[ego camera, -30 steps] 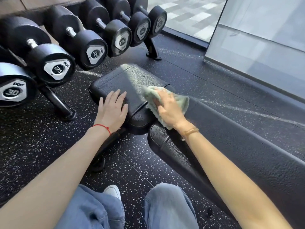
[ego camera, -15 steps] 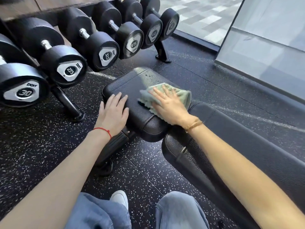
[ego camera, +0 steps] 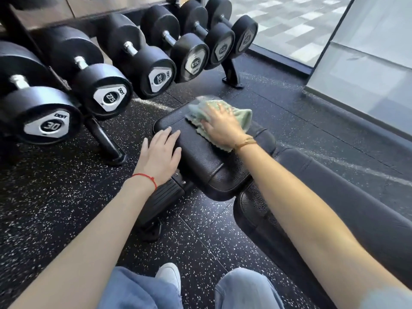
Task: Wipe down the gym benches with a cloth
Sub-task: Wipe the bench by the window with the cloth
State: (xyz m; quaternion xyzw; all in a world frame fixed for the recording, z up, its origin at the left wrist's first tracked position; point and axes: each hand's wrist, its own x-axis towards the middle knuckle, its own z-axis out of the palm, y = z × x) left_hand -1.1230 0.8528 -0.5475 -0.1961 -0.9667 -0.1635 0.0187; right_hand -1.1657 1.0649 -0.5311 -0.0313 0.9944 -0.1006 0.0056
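The person's right hand (ego camera: 223,126) lies flat with straight, spread fingers pressing a crumpled pale green cloth (ego camera: 242,118) onto the far end of the black padded leather bench seat (ego camera: 200,159). The cloth's far edge looks blurred, so its outline there is uncertain. The left hand (ego camera: 160,155) rests open, palm down, on the seat's left edge, holding nothing. Black rubber dumbbells (ego camera: 111,94) sit racked nearby.

Black dumbbells (ego camera: 153,63) sit on a rack (ego camera: 104,141) over speckled rubber flooring (ego camera: 44,197), beside a glass wall (ego camera: 367,52).
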